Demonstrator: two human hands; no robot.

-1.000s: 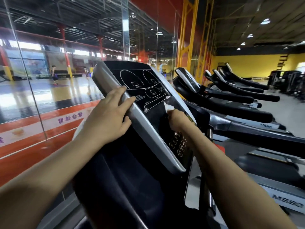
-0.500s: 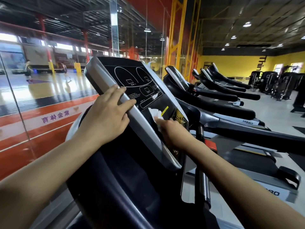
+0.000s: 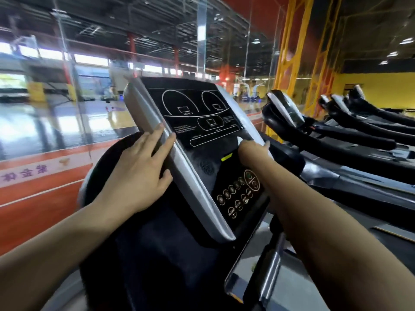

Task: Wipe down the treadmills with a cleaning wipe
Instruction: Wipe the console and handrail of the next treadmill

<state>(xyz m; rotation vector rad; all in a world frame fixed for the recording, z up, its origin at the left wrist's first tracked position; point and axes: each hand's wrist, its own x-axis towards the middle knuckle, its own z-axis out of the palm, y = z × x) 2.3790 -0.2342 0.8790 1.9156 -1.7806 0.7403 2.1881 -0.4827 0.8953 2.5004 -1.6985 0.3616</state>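
Note:
The nearest treadmill's console [image 3: 202,122] is a tilted black panel with white outlines, a silver rim and round buttons low on its right side. My left hand [image 3: 137,176] rests on the silver left rim, fingers laid fairly straight across it. My right hand [image 3: 253,151] presses on the panel's right side, just above the buttons. It holds a white cleaning wipe [image 3: 239,138]; only a small corner shows past the fingers.
A row of further treadmills [image 3: 350,131] with black handrails stretches away on the right. Glass wall panels [image 3: 67,108] stand close behind the console on the left, with a court floor beyond. Yellow steel columns [image 3: 289,55] rise at the back.
My right hand has slid the wipe from the middle of the panel up to its right edge. My left hand has stayed on the left rim, fingers now straighter.

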